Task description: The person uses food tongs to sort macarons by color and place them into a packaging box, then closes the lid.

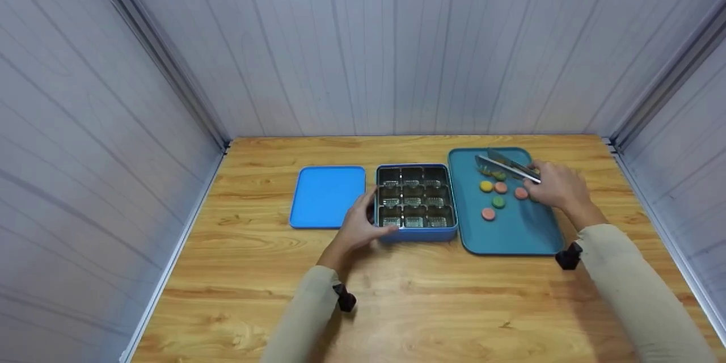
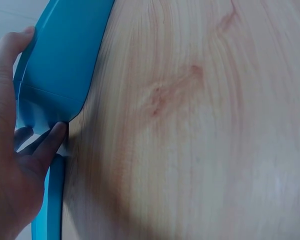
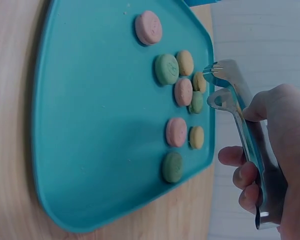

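a pale grey back wall (image 1: 363,51), streaked with thin darker lines, rises ahead of me, a similar left wall (image 1: 85,164) and right wall (image 1: 695,147) flanking it. grey strips (image 1: 153,48) run down the corners. below, yellow-brown grained tabletop (image 1: 227,283) catches soft light.

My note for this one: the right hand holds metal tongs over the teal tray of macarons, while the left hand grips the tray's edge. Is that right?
Not quite: the left hand grips the blue box, not the tray's edge, as the head view shows. The right hand does hold metal tongs over the teal tray of macarons.
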`<act>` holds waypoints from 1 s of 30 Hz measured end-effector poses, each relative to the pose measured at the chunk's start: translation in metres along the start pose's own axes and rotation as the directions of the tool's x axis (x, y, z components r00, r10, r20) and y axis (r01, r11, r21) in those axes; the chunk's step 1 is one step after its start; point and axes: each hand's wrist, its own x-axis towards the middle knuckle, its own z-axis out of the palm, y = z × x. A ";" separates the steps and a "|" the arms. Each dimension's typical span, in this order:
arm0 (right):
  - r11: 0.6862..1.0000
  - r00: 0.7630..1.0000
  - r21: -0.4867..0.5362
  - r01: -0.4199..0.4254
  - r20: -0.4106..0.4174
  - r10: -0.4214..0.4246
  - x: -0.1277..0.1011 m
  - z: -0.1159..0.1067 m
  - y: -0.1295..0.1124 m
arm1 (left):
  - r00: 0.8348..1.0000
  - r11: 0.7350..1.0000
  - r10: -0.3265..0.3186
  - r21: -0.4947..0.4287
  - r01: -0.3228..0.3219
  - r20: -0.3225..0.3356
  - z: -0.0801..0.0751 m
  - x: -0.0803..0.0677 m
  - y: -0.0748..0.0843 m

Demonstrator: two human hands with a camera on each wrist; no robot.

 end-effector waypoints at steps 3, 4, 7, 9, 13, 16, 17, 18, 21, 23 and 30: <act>1.000 1.000 0.009 -0.006 0.004 0.005 0.002 0.004 -0.001 | 1.000 1.000 0.001 0.000 -0.001 -0.005 -0.001 0.000 -0.001; 1.000 1.000 0.012 -0.007 0.005 0.007 0.003 0.006 -0.002 | 1.000 1.000 0.001 0.000 -0.001 -0.006 -0.001 0.000 0.000; 1.000 1.000 0.024 -0.010 0.006 0.009 0.004 0.008 -0.003 | 1.000 1.000 0.001 0.006 -0.001 -0.004 -0.002 -0.001 0.000; 1.000 1.000 0.027 -0.009 0.003 0.009 0.004 0.009 -0.003 | 1.000 1.000 0.002 0.010 -0.002 -0.004 -0.002 0.000 0.000; 1.000 1.000 0.018 -0.015 0.012 0.015 0.005 0.009 -0.004 | 1.000 1.000 -0.002 -0.001 0.002 -0.011 0.000 0.000 -0.001; 1.000 1.000 0.006 -0.014 0.019 0.014 0.006 0.008 -0.005 | 1.000 1.000 0.001 -0.008 -0.001 -0.015 0.000 -0.001 -0.001; 1.000 1.000 0.001 -0.013 0.021 0.013 0.007 0.008 -0.006 | 1.000 1.000 0.004 -0.015 -0.005 -0.014 0.000 -0.001 -0.001; 1.000 1.000 -0.003 -0.010 0.021 0.011 0.008 0.008 -0.006 | 1.000 1.000 0.009 -0.019 -0.009 -0.015 0.000 -0.001 -0.001; 1.000 1.000 -0.011 -0.004 0.021 0.004 0.009 0.008 -0.006 | 1.000 0.999 0.027 -0.022 -0.027 -0.014 0.000 -0.001 -0.001; 1.000 1.000 -0.015 -0.005 0.023 0.005 0.009 0.008 -0.005 | 0.999 0.999 0.044 -0.018 -0.044 -0.019 0.001 0.001 -0.005; 1.000 0.999 -0.003 -0.001 0.033 0.001 0.009 0.008 -0.002 | 0.997 0.998 0.064 0.019 -0.063 -0.031 0.006 0.007 -0.025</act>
